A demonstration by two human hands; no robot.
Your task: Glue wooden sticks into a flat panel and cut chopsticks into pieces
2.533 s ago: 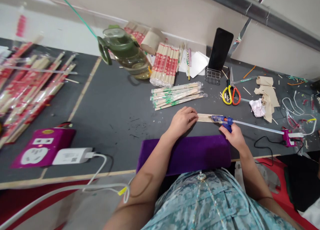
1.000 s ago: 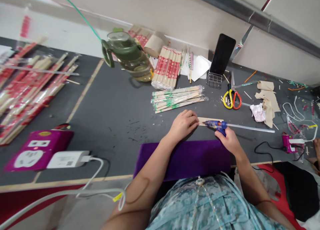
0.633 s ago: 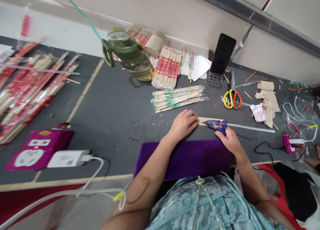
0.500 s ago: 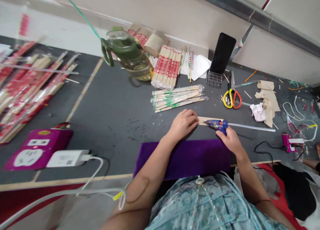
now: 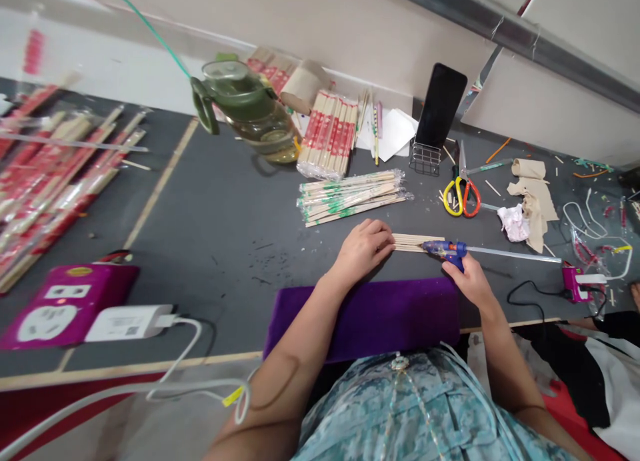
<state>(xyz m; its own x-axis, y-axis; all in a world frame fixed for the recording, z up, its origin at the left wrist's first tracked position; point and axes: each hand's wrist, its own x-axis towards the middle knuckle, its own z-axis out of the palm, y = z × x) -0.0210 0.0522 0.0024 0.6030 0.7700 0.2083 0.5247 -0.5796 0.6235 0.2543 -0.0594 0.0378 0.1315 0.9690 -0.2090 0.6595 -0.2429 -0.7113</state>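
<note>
My left hand (image 5: 367, 247) rests over the left end of a flat row of thin wooden sticks (image 5: 413, 242), its fingers together on them. My right hand (image 5: 467, 274) is wrapped round the handle of a blue glue gun (image 5: 446, 249). The gun's nozzle points left, over the right part of the sticks. A long clear glue stick (image 5: 515, 255) juts out of its back to the right. Just behind lies a pile of wrapped chopsticks with green print (image 5: 353, 197). A purple cloth pad (image 5: 395, 317) lies under my forearms at the table edge.
Scissors (image 5: 462, 187), a phone (image 5: 441, 106) on a wire stand and crumpled paper (image 5: 514, 222) are at the back right. A green-lidded jug (image 5: 255, 111) and red-wrapped chopsticks (image 5: 327, 135) stand behind. At left are a purple power socket (image 5: 70, 304) and more packs (image 5: 65, 161).
My right hand has moved the glue gun a little to the right along the sticks. My left hand has stayed on their left end. The view has shifted slightly.
</note>
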